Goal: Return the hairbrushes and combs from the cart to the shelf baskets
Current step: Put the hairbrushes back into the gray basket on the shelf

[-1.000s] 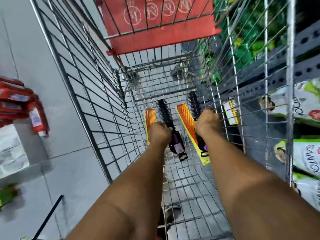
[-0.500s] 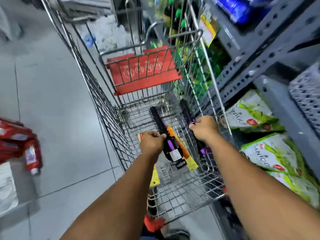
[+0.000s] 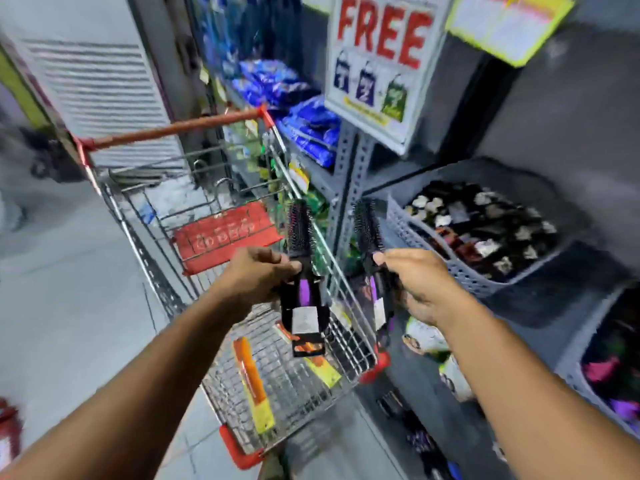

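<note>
My left hand [image 3: 258,275] grips a black round hairbrush [image 3: 300,233] with a purple handle and a tag, held upright above the wire cart [image 3: 180,306]. My right hand [image 3: 420,282] grips a second black round hairbrush [image 3: 367,226], raised beside the shelf. Two orange combs in yellow packaging stay on the cart floor: one [image 3: 251,375] at the left, the other [image 3: 320,367] partly hidden under the left brush. A grey shelf basket [image 3: 460,271] full of hair accessories sits just right of my right hand. Another grey basket [image 3: 575,362] stands lower right.
Grey metal shelving [image 3: 346,161] runs along the right, with blue packets above and green packets below. A "FREE" sign [image 3: 381,64] hangs over the basket. The cart's red child seat [image 3: 225,233] and red handle [image 3: 173,128] lie ahead. Grey floor spreads left.
Both hands have lifted the two round brushes up out of the cart, the right one moving toward the shelf. The view has tilted up, showing the baskets. The combs remain in the cart.
</note>
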`<action>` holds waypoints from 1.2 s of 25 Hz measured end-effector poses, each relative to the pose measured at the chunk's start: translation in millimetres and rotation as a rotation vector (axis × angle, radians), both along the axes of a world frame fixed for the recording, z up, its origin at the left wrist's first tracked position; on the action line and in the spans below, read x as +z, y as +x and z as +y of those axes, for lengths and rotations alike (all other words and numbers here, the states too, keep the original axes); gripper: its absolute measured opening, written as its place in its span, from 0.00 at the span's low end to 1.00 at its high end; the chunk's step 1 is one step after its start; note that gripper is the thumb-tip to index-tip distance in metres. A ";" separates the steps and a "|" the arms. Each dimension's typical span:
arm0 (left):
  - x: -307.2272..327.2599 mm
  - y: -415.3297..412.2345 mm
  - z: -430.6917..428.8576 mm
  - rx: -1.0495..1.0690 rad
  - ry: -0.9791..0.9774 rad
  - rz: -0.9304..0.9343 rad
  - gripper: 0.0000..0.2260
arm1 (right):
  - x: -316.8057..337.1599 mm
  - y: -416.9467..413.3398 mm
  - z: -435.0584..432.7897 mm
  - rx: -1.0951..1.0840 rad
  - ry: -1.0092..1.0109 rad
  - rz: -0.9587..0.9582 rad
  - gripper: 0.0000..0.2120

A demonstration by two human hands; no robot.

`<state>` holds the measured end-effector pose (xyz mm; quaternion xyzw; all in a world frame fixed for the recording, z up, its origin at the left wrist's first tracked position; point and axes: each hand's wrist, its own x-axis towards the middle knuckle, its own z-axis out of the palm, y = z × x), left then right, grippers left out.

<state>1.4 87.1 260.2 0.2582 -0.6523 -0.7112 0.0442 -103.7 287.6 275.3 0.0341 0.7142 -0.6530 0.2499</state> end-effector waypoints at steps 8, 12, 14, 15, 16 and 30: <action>89.0 -33.3 103.4 -0.381 0.016 0.076 0.08 | 65.9 30.9 123.8 -0.172 -0.266 0.052 0.09; 104.6 -71.6 163.8 -0.538 0.047 0.088 0.08 | 87.7 31.0 180.7 -0.343 -0.276 0.082 0.05; 106.0 -96.8 198.8 -0.671 0.030 0.076 0.09 | 95.0 31.6 211.8 -0.445 -0.296 0.108 0.05; 105.4 -105.4 212.5 -0.703 0.019 0.067 0.10 | 96.8 31.8 222.5 -0.473 -0.301 0.110 0.04; 104.6 -114.9 228.7 -0.735 0.011 0.057 0.10 | 97.6 32.2 235.8 -0.512 -0.298 0.111 0.05; 70.4 -170.3 376.7 -0.961 -0.108 -0.086 0.11 | 52.0 41.0 369.9 -0.918 0.312 0.175 0.21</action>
